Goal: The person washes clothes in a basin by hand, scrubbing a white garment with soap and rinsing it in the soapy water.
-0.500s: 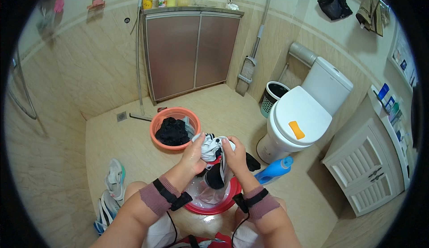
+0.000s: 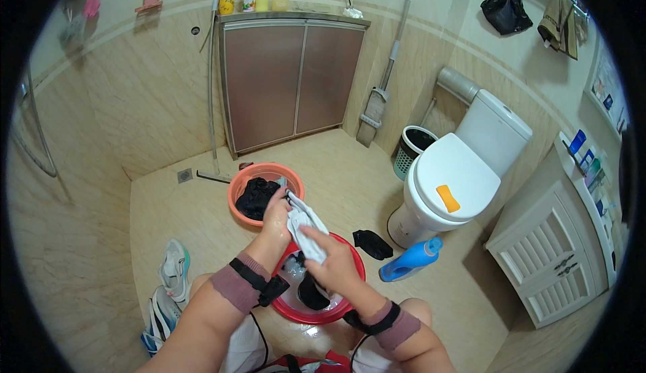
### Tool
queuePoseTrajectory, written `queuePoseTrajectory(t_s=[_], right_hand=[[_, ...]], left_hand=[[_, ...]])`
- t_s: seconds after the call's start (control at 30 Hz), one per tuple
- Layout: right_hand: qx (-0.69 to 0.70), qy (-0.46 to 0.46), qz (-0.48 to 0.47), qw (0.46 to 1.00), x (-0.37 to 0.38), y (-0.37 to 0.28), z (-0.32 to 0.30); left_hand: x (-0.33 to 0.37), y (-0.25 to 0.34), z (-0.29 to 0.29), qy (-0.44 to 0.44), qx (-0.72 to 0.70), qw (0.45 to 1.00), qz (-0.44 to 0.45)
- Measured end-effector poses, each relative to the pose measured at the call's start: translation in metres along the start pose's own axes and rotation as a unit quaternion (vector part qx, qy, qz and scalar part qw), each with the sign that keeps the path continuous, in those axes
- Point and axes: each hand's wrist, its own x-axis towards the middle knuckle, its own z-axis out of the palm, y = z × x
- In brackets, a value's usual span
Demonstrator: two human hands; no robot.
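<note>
A white piece of clothing [image 2: 306, 228] is stretched at a slant between my two hands, over the red basin [image 2: 361, 270]. My left hand [image 2: 274, 221] is closed on its upper end, near the orange basin's front edge. Lower and to the right, my right hand [image 2: 334, 264] grips the other end, its fingers lying over the fabric. Inside the red basin are pale, soapy-looking water and a dark rounded cloth [image 2: 312, 293]; whether that joins the held cloth is hidden by my right hand. The garment's exact kind cannot be made out.
Beyond my left hand stands the orange basin [image 2: 297, 179] with black clothes [image 2: 254, 199]. Right of the red basin lie a black cloth [image 2: 372, 244] and a blue bottle [image 2: 410, 260]. A white toilet [image 2: 444, 164], shoes [image 2: 174, 270] at left and a brown cabinet [image 2: 262, 84] surround the floor.
The bunched white clothing is now drawn out lengthwise. My right hand has moved down and left, my left hand slightly up and left. The black cloth on the floor shows more fully.
</note>
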Motion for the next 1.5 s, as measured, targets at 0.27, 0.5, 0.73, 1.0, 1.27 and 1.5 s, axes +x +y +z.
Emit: queuePoseTrajectory(t_s=[0.27,0.5,0.73,1.0,1.27,1.5], right_hand=[[-0.111,0.137,0.166,0.970,0.021,0.021,0.000],[-0.100,0.059,0.038,0.993,0.002,0.003,0.016],[-0.084,0.144,0.160,0.973,0.020,0.038,0.003],[0.001,0.180,0.135,0.974,0.010,0.031,0.013],[-0.160,0.028,0.311,0.936,0.008,0.087,-0.009],[0.580,-0.020,0.481,0.657,0.009,0.112,-0.013]], left_hand=[[-0.052,-0.039,0.033,0.019,-0.057,0.980,-0.190],[-0.039,-0.024,0.010,-0.027,-0.003,0.979,-0.202],[-0.059,-0.028,0.040,0.023,-0.057,0.977,-0.203],[-0.051,-0.025,0.029,-0.014,-0.075,0.969,-0.233],[-0.064,0.002,0.040,-0.072,-0.134,0.963,-0.221],[-0.069,-0.031,0.027,-0.175,-0.004,0.948,-0.266]])
